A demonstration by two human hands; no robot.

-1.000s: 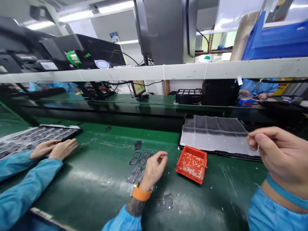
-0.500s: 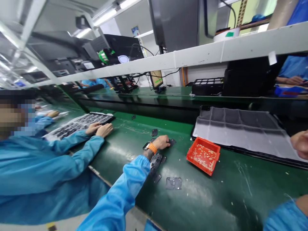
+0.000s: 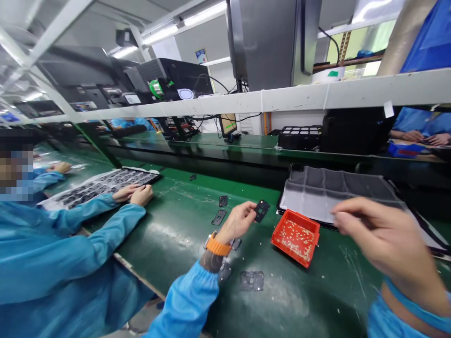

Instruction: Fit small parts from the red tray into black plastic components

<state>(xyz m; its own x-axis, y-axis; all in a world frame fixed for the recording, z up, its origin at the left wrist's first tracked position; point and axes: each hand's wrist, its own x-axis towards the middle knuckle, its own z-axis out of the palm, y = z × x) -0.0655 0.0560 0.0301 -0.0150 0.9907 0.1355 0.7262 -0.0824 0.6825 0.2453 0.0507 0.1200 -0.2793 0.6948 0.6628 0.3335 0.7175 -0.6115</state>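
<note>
My left hand [image 3: 238,219] is lifted above the green belt and pinches a small dark flat plate [image 3: 262,210] by its edge. My right hand [image 3: 380,239] hovers in front of the grey tray [image 3: 338,190], fingers curled together; whether anything sits between them I cannot make out. An orange-red box [image 3: 296,237] of tiny pale parts sits on the belt between my hands. More dark plates lie on the belt: two [image 3: 219,217] beyond my left wrist and another [image 3: 252,280] near my forearm.
A co-worker in a blue coat sits at my left, with both hands [image 3: 134,193] at a tray of dark parts [image 3: 102,183]. A white shelf rail [image 3: 282,98] with machines crosses overhead. Other people's hands [image 3: 423,137] show at the far right behind the bench.
My left hand rose off the belt with a dark plate in its fingers. My right hand came back into view and moved left toward the red box. The view shifted slightly.
</note>
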